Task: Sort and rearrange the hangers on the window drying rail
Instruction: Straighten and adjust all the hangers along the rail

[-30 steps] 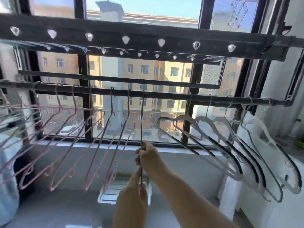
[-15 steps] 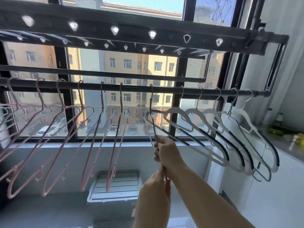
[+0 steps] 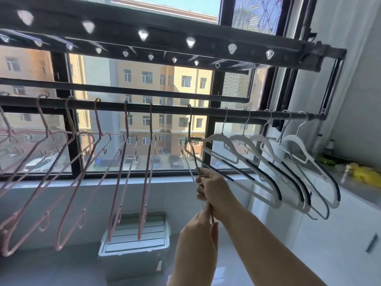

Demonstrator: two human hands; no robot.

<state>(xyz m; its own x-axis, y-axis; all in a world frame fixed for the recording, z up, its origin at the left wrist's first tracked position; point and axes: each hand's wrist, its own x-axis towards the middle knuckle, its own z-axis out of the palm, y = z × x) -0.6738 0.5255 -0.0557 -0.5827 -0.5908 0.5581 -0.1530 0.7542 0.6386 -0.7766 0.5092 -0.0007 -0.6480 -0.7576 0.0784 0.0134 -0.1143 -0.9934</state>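
At the window, head view only: rail (image 3: 169, 110) runs left to right across the glass. Pink hangers (image 3: 151, 122) are spread along its left stretch and white hangers (image 3: 219, 136) are bunched toward its right end. Dark wire hanger (image 3: 189, 126) hangs by its hook on the rail between the two groups, just beside the first white one. Its shoulder crosses that white shoulder; contact likely, cannot confirm.

Right hand (image 3: 214, 190): fingers curled round the dark hanger's wires partway down, grasping. Left hand (image 3: 198, 230), nearer and lower: thumb and fingers pinch the hanger's bottom end.

Change over the last second: the dark hanger then hung close beside the last pink one, with an open stretch of rail before the white group. Half a second ago it sat roughly midway. Now the open stretch lies on its left and it has closed up on the white set. Both hands keep the same grips throughout. View has also swung right; more of a counter (image 3: 348, 185) shows at far right.

Reading: the odd hanger is out of the pink run, so that group looks sorted. Hook is on the rail; release not yet made.
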